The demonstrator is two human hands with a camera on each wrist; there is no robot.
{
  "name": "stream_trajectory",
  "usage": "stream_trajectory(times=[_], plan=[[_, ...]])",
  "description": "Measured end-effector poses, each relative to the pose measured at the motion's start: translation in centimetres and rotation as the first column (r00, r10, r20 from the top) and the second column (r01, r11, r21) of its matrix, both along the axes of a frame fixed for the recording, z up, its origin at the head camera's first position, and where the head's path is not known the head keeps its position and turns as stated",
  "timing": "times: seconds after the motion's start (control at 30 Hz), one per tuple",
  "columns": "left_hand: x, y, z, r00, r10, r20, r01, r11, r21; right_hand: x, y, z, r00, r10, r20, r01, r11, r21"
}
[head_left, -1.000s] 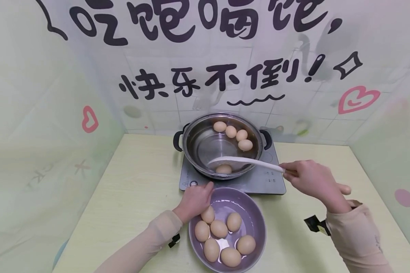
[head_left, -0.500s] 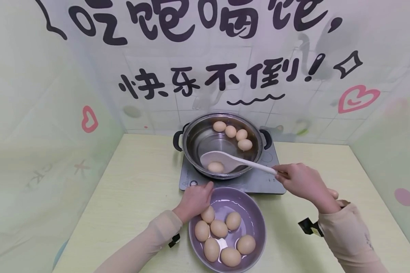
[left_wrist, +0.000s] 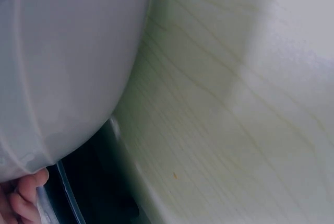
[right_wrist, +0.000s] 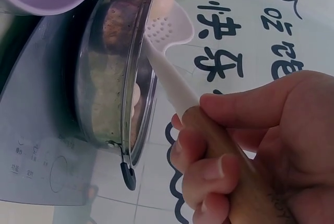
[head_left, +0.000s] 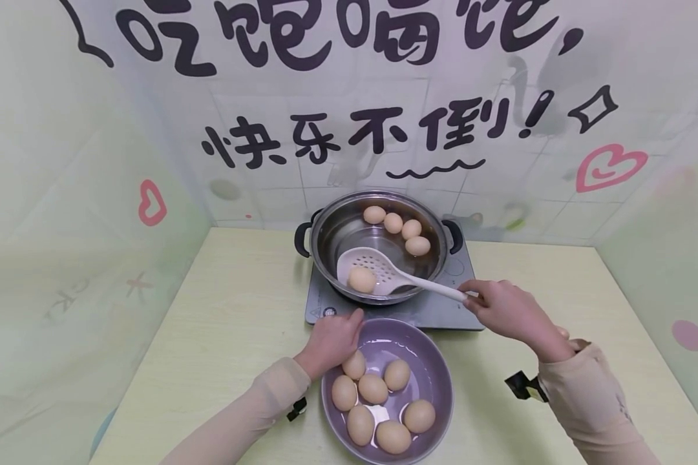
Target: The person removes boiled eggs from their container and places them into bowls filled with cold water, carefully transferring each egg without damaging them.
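My right hand (head_left: 508, 313) grips a white slotted spoon (head_left: 392, 281) by its handle; in the right wrist view the wooden part of the handle (right_wrist: 214, 135) lies between thumb and curled fingers. One egg (head_left: 362, 280) sits in the perforated spoon bowl, at the near side of the steel pot (head_left: 320, 248). Several more eggs (head_left: 411, 229) lie in the pot's water at the far right. With my left hand (head_left: 331, 339) I hold the rim of a purple bowl (head_left: 446, 387), its fingers curled over the upper left edge. Several eggs (head_left: 373, 389) rest in shallow water inside.
Under the pot is a flat grey induction cooker (head_left: 442, 316). Black handles (head_left: 304, 239) stick out from the pot's sides. A pale wooden table (head_left: 227, 290) carries everything, with a printed wall sheet (head_left: 256, 194) behind and at both sides.
The slotted spoon has slid under the near egg, shifted left and tilted up, so the egg now sits raised in it. My right hand moved left; the left hand stayed put.
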State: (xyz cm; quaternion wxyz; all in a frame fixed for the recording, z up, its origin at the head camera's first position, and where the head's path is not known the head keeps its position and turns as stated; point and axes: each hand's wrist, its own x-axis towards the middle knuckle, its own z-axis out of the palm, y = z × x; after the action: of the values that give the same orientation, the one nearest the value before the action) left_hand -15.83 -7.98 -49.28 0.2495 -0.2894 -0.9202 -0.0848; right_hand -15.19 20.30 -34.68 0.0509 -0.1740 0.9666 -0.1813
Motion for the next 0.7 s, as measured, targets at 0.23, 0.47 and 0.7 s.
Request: stream_trajectory(times=[0.23, 0.47, 0.7], plan=[[0.07, -0.02, 0.25, 1.0, 0.001, 0.012, -0.001, 1.0, 0.007, -0.31, 0.07, -0.17, 1.0, 0.008, 0.024, -0.008, 1.0, 0.002], [0.11, -0.03, 0.33, 1.0, 0.001, 0.013, -0.001, 1.0, 0.002, -0.68, 0.22, -0.3, 0.997, 0.043, 0.065, -0.043, 0.999, -0.008], [0.16, 0.01, 0.2, 1.0, 0.008, 0.001, -0.008, 1.0, 0.004, -0.86, 0.48, -0.33, 0.99, 0.093, 0.107, -0.087, 0.994, -0.065]])
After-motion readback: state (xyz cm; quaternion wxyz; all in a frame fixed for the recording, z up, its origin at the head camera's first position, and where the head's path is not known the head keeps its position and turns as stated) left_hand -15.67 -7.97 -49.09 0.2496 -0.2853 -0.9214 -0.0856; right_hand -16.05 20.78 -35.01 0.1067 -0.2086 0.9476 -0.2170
